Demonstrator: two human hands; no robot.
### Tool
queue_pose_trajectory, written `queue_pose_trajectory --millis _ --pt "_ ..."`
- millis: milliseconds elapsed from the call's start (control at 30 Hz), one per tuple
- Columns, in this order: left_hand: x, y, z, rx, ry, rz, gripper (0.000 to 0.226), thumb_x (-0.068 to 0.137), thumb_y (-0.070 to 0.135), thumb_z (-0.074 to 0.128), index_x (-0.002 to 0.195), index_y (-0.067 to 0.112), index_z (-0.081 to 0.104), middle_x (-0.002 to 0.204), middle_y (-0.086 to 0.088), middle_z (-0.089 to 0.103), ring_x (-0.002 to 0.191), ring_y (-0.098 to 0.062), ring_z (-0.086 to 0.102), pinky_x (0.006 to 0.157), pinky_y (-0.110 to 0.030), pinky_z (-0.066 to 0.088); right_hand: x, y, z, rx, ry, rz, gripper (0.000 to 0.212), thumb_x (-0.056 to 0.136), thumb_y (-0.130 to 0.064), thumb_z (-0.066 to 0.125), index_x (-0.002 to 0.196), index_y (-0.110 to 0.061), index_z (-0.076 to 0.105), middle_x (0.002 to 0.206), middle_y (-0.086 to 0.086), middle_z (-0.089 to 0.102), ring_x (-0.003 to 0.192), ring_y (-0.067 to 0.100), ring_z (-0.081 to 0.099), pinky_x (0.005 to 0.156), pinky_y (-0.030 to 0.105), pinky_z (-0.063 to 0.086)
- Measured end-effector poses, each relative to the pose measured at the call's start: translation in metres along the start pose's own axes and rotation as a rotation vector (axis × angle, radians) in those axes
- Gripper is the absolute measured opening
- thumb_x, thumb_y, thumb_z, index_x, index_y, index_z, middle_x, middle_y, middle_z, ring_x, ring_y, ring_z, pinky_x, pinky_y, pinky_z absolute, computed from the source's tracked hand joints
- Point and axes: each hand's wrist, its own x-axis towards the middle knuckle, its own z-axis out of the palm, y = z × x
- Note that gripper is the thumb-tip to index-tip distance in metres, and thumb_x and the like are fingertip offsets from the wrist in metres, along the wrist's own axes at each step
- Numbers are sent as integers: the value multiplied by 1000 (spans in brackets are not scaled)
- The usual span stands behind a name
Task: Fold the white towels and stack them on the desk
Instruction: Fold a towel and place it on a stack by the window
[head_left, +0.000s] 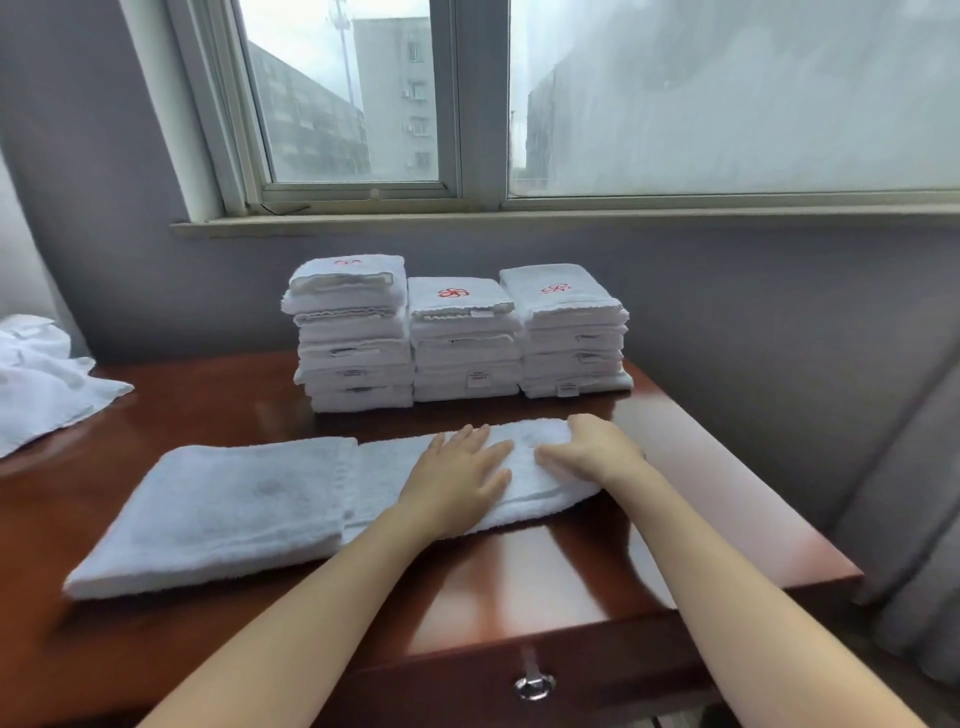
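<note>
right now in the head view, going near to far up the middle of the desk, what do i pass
silver metal drawer handle → long white half-folded towel, left hand flat on it, right hand gripping its end → row of three stacks of folded white towels → pale window sill → glass window

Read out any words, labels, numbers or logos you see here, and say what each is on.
Red emblems atop the left stack, middle stack and right stack: swirl motifs, no readable letters.
Red-printed tag on the middle stack: too blurred to read.
Other small tags on the folded edges: too small to read.
Nothing else carries text.
</note>
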Motion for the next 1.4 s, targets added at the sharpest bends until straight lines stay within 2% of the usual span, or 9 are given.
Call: queue_pose_trajectory --millis 167,400,533,633,733,867,1100,1300,1400 --pt "2 6 -8 -288 43 39 47 100 28 46 147 30 43 154 8 39 145 -14 29 120 -37 17 -4 -4 -2 447 -53 -91 70 85 -16 61 150 -17 35 153 1 38 139 19 37 110 29 31" --pt "2 28 -55 -1029 70 -79 38 107 33 33 134 21 57 134 3 61 125 -14 55 104 -30 43 -18 -35 -21 1057 63 -232 96 78 -1 69 155 -30 20 126 1 50 106 11 55 75 18 44" --pt "-15 12 -96 -1214 101 -234 46 104 51 29 125 26 62 117 3 70 109 -16 65 93 -33 52 -30 -76 -23 1178 25 -353 110 65 -29 82 153 -38 18 140 0 39 124 18 49 96 32 47" --pt "-34 -9 -123 -1295 171 -302 55 100 59 33 120 20 66 110 -7 74 104 -23 69 94 -42 55 -36 -116 -21 1234 -62 -433 92 83 -30 74 155 -29 18 143 4 43 122 21 54 91 35 53" --pt "-55 -37 -145 -1329 198 -392 61 92 67 43 122 19 66 111 -12 73 103 -28 70 88 -42 56 -42 -154 -16 1333 -159 -505 66 97 -17 49 154 -25 17 120 -1 59 100 21 70 83 34 58" --pt "-87 -78 -166 -1165 215 -475 34 92 24 58 121 9 66 106 -13 74 96 -27 72 84 -38 58 -52 -194 -7 1375 -287 -561 75 81 -28 42 152 -31 18 129 3 51 88 19 73 80 37 57" --pt "-134 -136 -171 -1081 299 -637 32 86 2 51 115 0 65 100 -18 69 91 -31 69 74 -38 58 -64 -234 27 1140 -88 -732 55 87 12 37 129 -21 49 114 7 64 108 20 64 94 40 53" --pt "-166 -176 -169 -1169 353 -737 34 86 8 56 120 8 61 113 -16 69 102 -32 68 73 -39 58 -61 -249 66 435 68 -891 42 93 -15 48 132 -30 53 134 -12 56 120 11 53 89 26 39" --pt "-173 -189 -160 -1151 366 -837 27 85 7 54 111 5 62 102 -13 70 87 -26 68 57 -30 54 -60 -255 82 299 44 -920 40 96 -19 46 134 -25 53 139 -8 54 127 15 47 113 32 25"
